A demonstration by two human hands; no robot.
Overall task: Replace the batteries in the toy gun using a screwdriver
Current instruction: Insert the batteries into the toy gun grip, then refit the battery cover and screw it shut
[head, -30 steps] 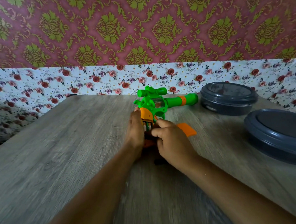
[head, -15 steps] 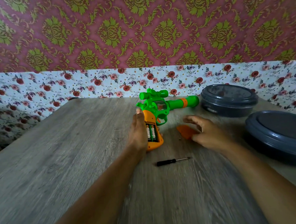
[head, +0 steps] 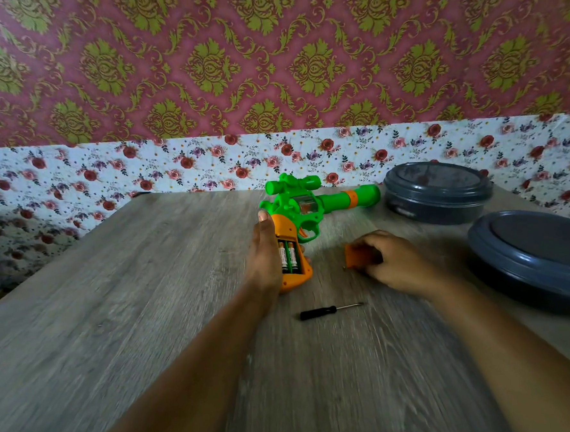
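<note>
Right hand [head: 400,262] has closed onto the orange battery cover [head: 359,255] on the table [head: 148,291], fingers curled over it. Left hand [head: 266,253] grips toy gun [head: 297,221] grip, batteries [head: 288,257] exposed. Screwdriver [head: 329,311] lies nearer, untouched.

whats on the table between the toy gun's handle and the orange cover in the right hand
Nothing: in the head view, only bare wood table separates the toy gun from the orange cover. The screwdriver lies nearer the camera, outside that stretch.
</note>
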